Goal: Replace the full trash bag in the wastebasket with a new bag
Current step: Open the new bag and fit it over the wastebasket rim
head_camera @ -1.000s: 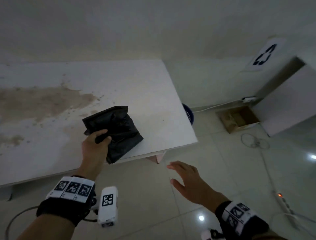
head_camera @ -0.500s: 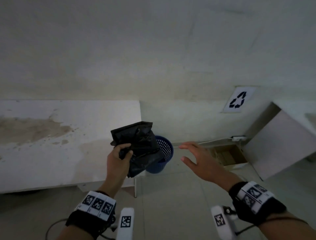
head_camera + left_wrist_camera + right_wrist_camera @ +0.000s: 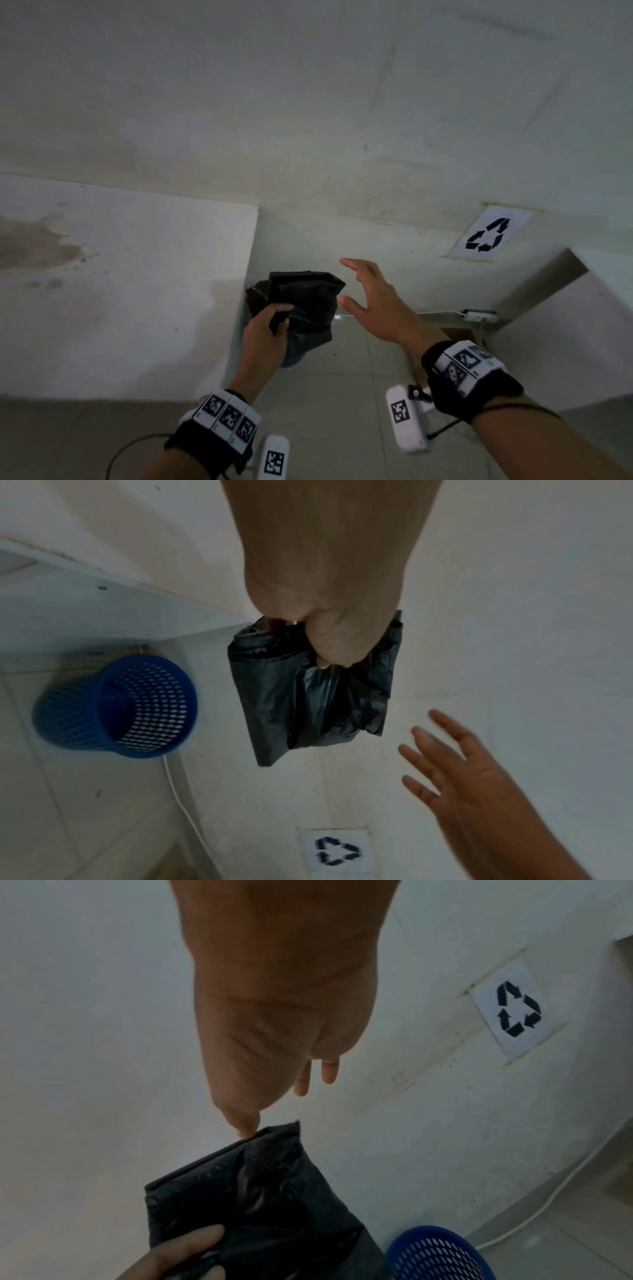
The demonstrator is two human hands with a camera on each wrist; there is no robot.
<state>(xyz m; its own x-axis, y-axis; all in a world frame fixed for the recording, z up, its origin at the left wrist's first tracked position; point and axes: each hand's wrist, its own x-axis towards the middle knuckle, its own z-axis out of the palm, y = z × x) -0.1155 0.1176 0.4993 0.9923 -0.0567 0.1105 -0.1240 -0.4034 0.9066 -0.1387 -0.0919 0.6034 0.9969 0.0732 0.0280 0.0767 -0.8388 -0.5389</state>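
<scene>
My left hand (image 3: 265,329) grips a folded black trash bag (image 3: 305,305) in the air past the table's right end. The bag (image 3: 308,696) hangs crumpled below my fist (image 3: 329,631). My right hand (image 3: 370,298) is spread just right of the bag, fingers straight; in the right wrist view its thumb tip (image 3: 248,1130) is at the bag's top edge (image 3: 260,1191). The blue mesh wastebasket (image 3: 116,707) stands on the floor by the wall with nothing inside it, mostly hidden behind the bag in the head view; its rim (image 3: 435,1256) shows at the lower right.
A stained white table (image 3: 113,291) fills the left. A recycling sign (image 3: 488,236) is stuck on the wall. A white cable (image 3: 185,813) runs along the floor beside the basket, and a white panel (image 3: 561,335) and cardboard box (image 3: 459,334) stand right.
My left hand has carried the bag off the table and rightward over the basket area. My right hand has risen and closed in on the bag's right side.
</scene>
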